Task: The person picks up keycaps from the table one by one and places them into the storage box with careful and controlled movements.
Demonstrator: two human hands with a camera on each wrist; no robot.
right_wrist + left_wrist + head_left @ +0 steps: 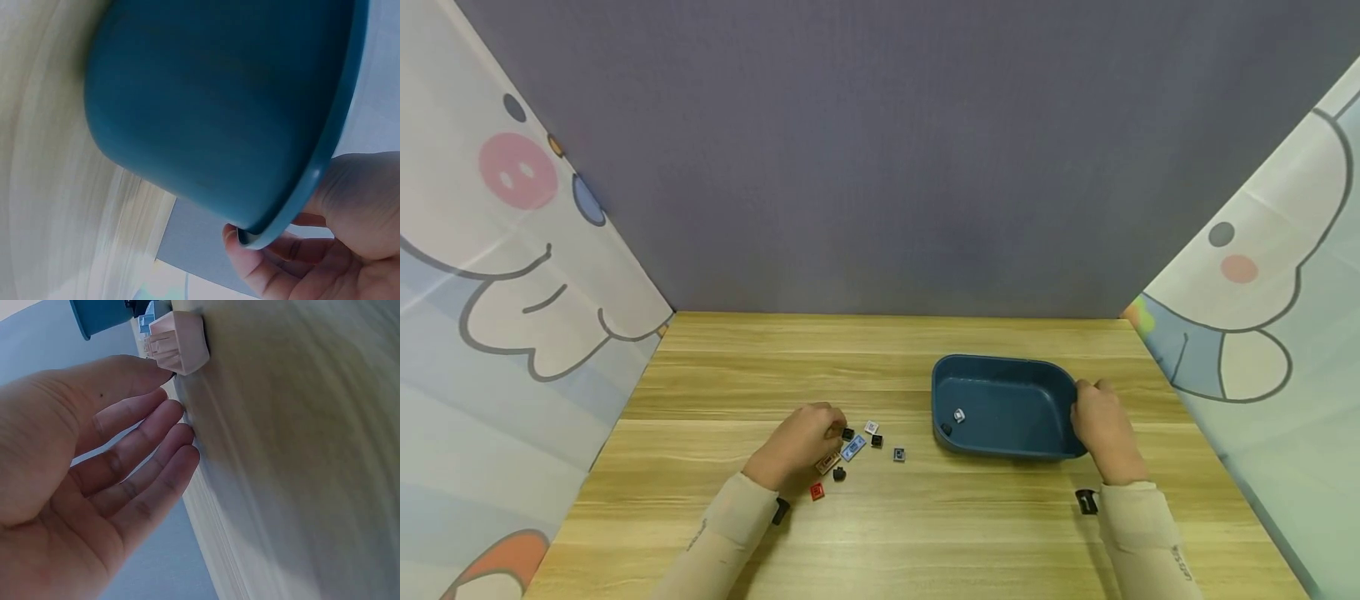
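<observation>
Several small keyboard keycaps lie on the wooden table in the head view. Among them are a long blue keycap (853, 448), a long tan-pink keycap (828, 462), a red keycap (817, 492) and a white keycap (872, 427). My left hand (805, 437) is over their left side, fingers loosely bent. In the left wrist view its thumb reaches the pink keycap (187, 344), and nothing shows between thumb and fingers. At the right, my right hand (1103, 429) grips the right rim of a dark blue plastic basin (1007, 454); its fingers curl round that rim (300, 203) in the right wrist view.
Inside the basin lie a white keycap (958, 415) and a black keycap (946, 429). A dark keycap (899, 454) sits between the pile and the basin. A grey panel (880, 167) stands behind the table (925, 533), with cartoon-printed sheets (1247, 292) at both sides.
</observation>
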